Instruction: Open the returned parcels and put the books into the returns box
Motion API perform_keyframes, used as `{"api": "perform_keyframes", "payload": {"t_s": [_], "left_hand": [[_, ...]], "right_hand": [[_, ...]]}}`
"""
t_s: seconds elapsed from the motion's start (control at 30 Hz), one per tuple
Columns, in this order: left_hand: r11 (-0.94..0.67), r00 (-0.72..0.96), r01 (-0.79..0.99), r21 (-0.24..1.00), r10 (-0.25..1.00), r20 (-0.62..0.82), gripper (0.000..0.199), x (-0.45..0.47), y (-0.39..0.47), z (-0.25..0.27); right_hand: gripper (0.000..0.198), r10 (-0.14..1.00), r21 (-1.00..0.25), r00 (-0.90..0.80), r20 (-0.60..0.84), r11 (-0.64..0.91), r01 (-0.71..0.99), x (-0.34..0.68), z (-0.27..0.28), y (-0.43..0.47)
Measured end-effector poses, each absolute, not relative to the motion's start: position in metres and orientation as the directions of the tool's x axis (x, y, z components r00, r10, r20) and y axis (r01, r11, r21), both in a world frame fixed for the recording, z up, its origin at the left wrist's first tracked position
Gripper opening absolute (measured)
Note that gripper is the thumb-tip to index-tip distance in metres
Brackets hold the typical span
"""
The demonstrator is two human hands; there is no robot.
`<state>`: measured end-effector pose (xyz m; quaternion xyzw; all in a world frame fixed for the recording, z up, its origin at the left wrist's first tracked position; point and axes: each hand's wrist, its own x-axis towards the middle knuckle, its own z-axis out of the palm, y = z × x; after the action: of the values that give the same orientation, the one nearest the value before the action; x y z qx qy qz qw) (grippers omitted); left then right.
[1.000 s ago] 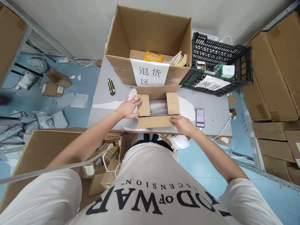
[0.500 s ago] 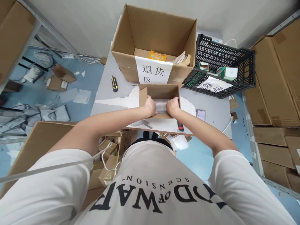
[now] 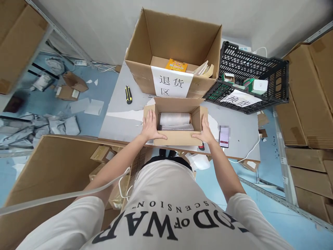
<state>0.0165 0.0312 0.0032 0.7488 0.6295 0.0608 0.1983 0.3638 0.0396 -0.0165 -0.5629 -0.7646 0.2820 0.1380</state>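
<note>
A small cardboard box stands at the table's front edge with its flaps spread outward. Inside lies a plastic-wrapped item, whitish and see-through; what the wrap covers I cannot make out. My left hand holds the box at its left end, fingers over the left flap and thumb along the front flap. At the opposite end my right hand holds the right flap, its thumb on the front flap's corner. A red-and-black cutter shows partly beside the box, under my right hand.
Behind stands a large labelled carton holding an orange box. To its right is a black plastic crate with small boxes. A yellow-and-black cutter lies left, a phone right. Stacked cartons line the right side.
Both hands have come out of the small box and moved apart to its two ends. Its side and front flaps are now folded outward, and the wrapped item shows more fully.
</note>
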Motion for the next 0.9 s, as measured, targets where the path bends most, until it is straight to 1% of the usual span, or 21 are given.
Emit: {"api": "perform_keyframes", "payload": {"t_s": [0.13,0.23,0.33,0.4,0.43,0.47,0.53,0.57,0.6,0.63,0.67,0.7,0.77,0.8,0.83,0.9], "left_hand": [[-0.185,0.241,0.84,0.51,0.969,-0.046,0.162,0.013,0.03,-0.016],[-0.201,0.245,0.821,0.534,0.97,-0.011,0.162,0.012,0.03,-0.022],[-0.192,0.238,0.827,0.529,0.971,-0.02,0.162,0.012,0.031,-0.02],[-0.178,0.23,0.835,0.521,0.972,-0.036,0.162,0.013,0.031,-0.016],[-0.17,0.226,0.841,0.513,0.973,-0.047,0.162,0.013,0.031,-0.014],[-0.161,0.22,0.85,0.502,0.974,-0.06,0.163,0.014,0.032,-0.013],[-0.141,0.203,0.869,0.474,0.976,-0.083,0.163,0.015,0.032,-0.009],[-0.131,0.194,0.878,0.46,0.976,-0.094,0.162,0.016,0.032,-0.007],[-0.121,0.186,0.886,0.448,0.977,-0.103,0.162,0.016,0.032,-0.006],[-0.114,0.18,0.892,0.438,0.977,-0.111,0.161,0.017,0.032,-0.004],[-0.108,0.174,0.897,0.429,0.978,-0.118,0.16,0.017,0.032,-0.003],[-0.101,0.168,0.901,0.422,0.978,-0.125,0.159,0.018,0.032,-0.002],[-0.087,0.156,0.908,0.41,0.978,-0.139,0.157,0.019,0.031,0.0],[-0.078,0.148,0.911,0.404,0.978,-0.147,0.156,0.019,0.031,0.001],[-0.068,0.14,0.915,0.398,0.978,-0.155,0.156,0.02,0.031,0.002],[-0.054,0.127,0.921,0.385,0.978,-0.165,0.156,0.021,0.029,0.005]], "right_hand": [[0.133,0.939,-0.647,-0.342,-0.044,0.234,0.726,0.36,-0.031,0.041],[0.131,0.939,-0.649,-0.339,-0.05,0.227,0.726,0.36,-0.034,0.042],[0.132,0.932,-0.604,-0.35,-0.095,0.225,0.764,0.363,-0.022,0.041],[0.129,0.94,-0.519,-0.32,-0.116,0.217,0.826,0.36,-0.004,0.042],[0.122,0.952,-0.471,-0.289,-0.105,0.208,0.857,0.355,0.007,0.044],[0.111,0.963,-0.43,-0.256,-0.079,0.199,0.881,0.347,0.019,0.048],[0.081,0.973,-0.381,-0.225,-0.052,0.189,0.905,0.322,0.038,0.062],[0.068,0.967,-0.366,-0.237,-0.094,0.188,0.912,0.306,0.044,0.072],[0.06,0.945,-0.342,-0.258,-0.199,0.18,0.922,0.289,0.046,0.084],[0.058,0.903,-0.288,-0.231,-0.361,0.128,0.949,0.273,0.045,0.096],[0.06,0.836,-0.208,-0.161,-0.525,0.058,0.976,0.259,0.04,0.107],[0.062,0.797,-0.165,-0.118,-0.592,0.023,0.986,0.248,0.033,0.117],[0.067,0.751,-0.104,-0.05,-0.658,-0.024,0.994,0.236,0.013,0.13],[0.068,0.75,-0.102,-0.044,-0.66,-0.031,0.994,0.235,0.003,0.133],[0.07,0.752,-0.114,-0.054,-0.657,-0.028,0.993,0.237,-0.007,0.133],[0.072,0.779,-0.212,-0.148,-0.609,0.02,0.977,0.242,-0.022,0.13]]}}
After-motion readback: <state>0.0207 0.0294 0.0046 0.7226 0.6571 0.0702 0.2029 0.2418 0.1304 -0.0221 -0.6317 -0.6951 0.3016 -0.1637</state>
